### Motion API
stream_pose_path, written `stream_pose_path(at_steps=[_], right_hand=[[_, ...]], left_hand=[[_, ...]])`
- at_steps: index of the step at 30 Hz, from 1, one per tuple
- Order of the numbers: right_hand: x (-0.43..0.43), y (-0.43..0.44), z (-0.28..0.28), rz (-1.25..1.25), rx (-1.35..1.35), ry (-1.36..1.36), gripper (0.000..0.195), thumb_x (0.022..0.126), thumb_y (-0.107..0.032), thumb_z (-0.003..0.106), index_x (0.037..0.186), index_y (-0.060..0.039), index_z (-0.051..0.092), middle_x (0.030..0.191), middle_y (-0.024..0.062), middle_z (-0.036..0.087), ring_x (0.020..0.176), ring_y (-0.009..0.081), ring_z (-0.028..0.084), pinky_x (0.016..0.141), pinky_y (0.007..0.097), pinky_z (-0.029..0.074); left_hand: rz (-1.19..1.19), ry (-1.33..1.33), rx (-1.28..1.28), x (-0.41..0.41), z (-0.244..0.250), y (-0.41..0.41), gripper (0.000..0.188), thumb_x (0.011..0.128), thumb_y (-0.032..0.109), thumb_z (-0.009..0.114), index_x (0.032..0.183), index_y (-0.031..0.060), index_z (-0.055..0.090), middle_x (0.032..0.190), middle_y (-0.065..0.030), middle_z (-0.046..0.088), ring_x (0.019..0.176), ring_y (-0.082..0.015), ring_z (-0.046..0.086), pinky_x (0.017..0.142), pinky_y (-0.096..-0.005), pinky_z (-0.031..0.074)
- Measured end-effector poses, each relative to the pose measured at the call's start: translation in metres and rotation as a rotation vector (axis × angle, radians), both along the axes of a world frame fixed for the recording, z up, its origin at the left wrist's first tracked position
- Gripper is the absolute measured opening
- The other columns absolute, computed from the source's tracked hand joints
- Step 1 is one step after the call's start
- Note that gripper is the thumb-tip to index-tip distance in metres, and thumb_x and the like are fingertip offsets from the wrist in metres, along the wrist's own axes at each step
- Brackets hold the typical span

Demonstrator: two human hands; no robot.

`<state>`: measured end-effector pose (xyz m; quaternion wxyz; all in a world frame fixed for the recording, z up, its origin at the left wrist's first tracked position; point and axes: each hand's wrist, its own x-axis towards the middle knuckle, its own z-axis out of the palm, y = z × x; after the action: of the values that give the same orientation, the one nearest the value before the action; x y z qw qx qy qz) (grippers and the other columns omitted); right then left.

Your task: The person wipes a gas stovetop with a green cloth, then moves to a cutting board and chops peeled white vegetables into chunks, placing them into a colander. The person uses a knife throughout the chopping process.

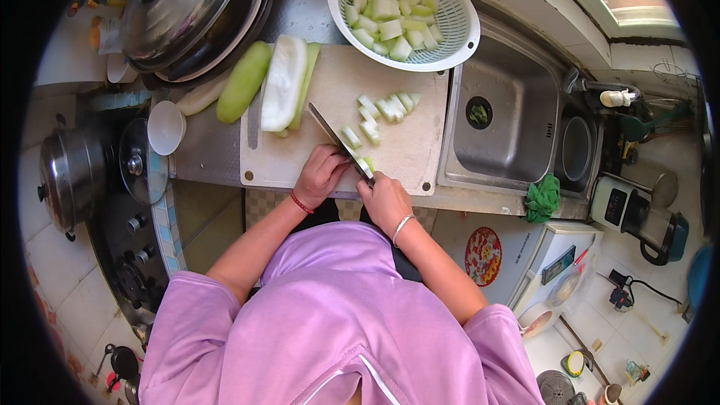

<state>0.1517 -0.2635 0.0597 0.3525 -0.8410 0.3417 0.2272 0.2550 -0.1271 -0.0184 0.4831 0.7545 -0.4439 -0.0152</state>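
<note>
My right hand is closed around the handle of a kitchen knife, whose blade points away and to the left over the cutting board. Close to the blade's left side, my left hand has its fingers bent at the board's near edge; whether they grip anything is hidden. Pale green melon pieces lie right of the blade, one against it. Long peeled melon slices lie at the board's left, beside a larger green melon piece. Cut chunks fill part of a white plastic colander behind the board.
A steel sink adjoins the board on the right, with a green cloth on its front edge. At the left are a white bowl, a large lidded pan, a glass lid and a steel pot by the stove.
</note>
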Motion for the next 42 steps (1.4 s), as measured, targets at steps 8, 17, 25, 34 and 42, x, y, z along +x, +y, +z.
stream_pose_path(at_steps=[8, 17, 25, 34, 42], right_hand=[[-0.005, -0.013, 0.018, 0.136, -0.216, -0.19, 0.034, 0.086, -0.034, 0.066, 0.086, -0.0001, 0.06, 0.071, 0.023, 0.067, 0.069, 0.042, 0.067, 0.063, 0.0504, 0.054], [0.008, -0.082, 0.05, 0.242, -0.551, -0.614, 0.041, 0.068, -0.028, 0.084, 0.086, -0.0065, 0.054, 0.07, 0.0125, 0.063, 0.063, 0.0329, 0.065, 0.054, 0.0422, 0.049], [0.09, -0.15, 0.051, 0.34, -0.771, -0.761, 0.036, 0.069, -0.029, 0.08, 0.081, -0.0084, 0.053, 0.066, 0.0087, 0.064, 0.06, 0.0288, 0.065, 0.054, 0.0401, 0.051], [0.044, -0.144, 0.079, 0.227, -0.689, -0.647, 0.033, 0.072, -0.03, 0.078, 0.081, -0.0071, 0.056, 0.063, 0.0131, 0.063, 0.061, 0.0317, 0.065, 0.055, 0.0406, 0.051], [-0.045, -0.074, 0.039, 0.091, 0.028, -0.22, 0.039, 0.088, -0.041, 0.066, 0.082, -0.0022, 0.064, 0.066, 0.0221, 0.064, 0.069, 0.0413, 0.066, 0.064, 0.0486, 0.052]], left_hand=[[0.158, 0.032, 0.004, -0.01, -0.003, -0.012, 0.025, 0.071, -0.006, 0.07, 0.093, 0.001, 0.061, 0.095, -0.0169, 0.054, 0.09, -0.0345, 0.055, 0.076, -0.0422, 0.049], [0.118, -0.014, -0.141, 0.0, 0.087, -0.007, 0.025, 0.075, -0.01, 0.069, 0.097, 0.0012, 0.062, 0.102, -0.016, 0.06, 0.091, -0.0326, 0.062, 0.079, -0.0387, 0.053], [-0.176, -0.16, 0.097, 0.098, 0.121, -0.137, 0.029, 0.086, 0.005, 0.065, 0.115, 0.0024, 0.066, 0.113, -0.0182, 0.061, 0.107, -0.0367, 0.056, 0.095, -0.0416, 0.046], [-0.091, -0.057, 0.191, 0.214, 0.115, -0.171, 0.036, 0.092, 0.019, 0.064, 0.125, 0.005, 0.064, 0.126, -0.0201, 0.062, 0.119, -0.0337, 0.058, 0.103, -0.038, 0.045], [0.301, -0.069, 0.665, 0.139, 0.089, 0.007, 0.095, 0.073, 0.034, 0.084, 0.147, 0.0006, 0.034, 0.124, -0.0254, 0.053, 0.116, -0.0408, 0.051, 0.102, -0.0448, 0.042]])
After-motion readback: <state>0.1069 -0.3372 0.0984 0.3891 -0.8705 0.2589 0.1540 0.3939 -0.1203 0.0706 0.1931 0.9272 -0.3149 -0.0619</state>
